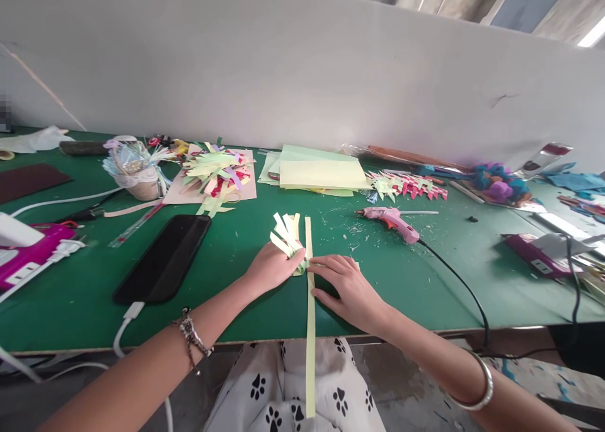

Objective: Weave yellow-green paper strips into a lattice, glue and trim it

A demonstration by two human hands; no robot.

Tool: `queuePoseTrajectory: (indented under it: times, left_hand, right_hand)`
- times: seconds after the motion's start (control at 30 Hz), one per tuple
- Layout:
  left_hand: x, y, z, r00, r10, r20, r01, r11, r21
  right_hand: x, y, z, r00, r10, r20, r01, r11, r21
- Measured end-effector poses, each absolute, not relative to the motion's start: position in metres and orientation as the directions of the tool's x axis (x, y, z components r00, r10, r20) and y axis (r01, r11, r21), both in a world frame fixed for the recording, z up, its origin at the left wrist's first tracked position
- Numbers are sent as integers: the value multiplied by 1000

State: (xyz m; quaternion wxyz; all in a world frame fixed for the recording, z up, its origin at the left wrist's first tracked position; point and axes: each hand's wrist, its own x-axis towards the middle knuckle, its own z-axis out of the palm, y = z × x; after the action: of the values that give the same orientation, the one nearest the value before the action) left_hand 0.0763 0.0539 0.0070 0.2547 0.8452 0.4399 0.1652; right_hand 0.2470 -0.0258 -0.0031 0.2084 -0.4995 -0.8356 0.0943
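My left hand (273, 269) is closed on a bundle of pale yellow-green paper strips (286, 230), whose loose ends fan out above the fingers. Part of the bundle lies hidden under the hand. Beside it, a long narrow pale-yellow paper strip (311, 350) runs down the green table and hangs over the front edge above the lap. My right hand (350, 292) has its fingertips and thumb on this strip, near the left thumb. To the right lies a pink glue gun (391, 223) with a black cord.
A black phone (163, 259) lies left, plugged into a white cable. Behind are a heap of cut paper strips (212, 174), stacked paper sheets (321, 170) and fringed paper pieces (409, 185). Magenta power strips (539, 254) sit at both sides. A wrapped pot (139, 177) stands back left.
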Motion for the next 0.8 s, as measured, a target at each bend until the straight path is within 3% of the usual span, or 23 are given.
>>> queuePoseTrajectory:
  times: [0.23, 0.5, 0.8]
  left_hand:
    - [76, 53, 7, 573, 819, 39, 619, -464, 633]
    - [73, 55, 14, 639, 768, -53, 598, -452, 661]
    - [61, 55, 19, 747, 660, -78, 569, -574, 588]
  right_hand:
    - [253, -29, 1, -446, 873, 197, 797, 487, -358]
    - [256, -32, 0, -475, 850, 228, 840, 515, -172]
    - [258, -28, 3, -569, 804, 174, 790, 593, -157]
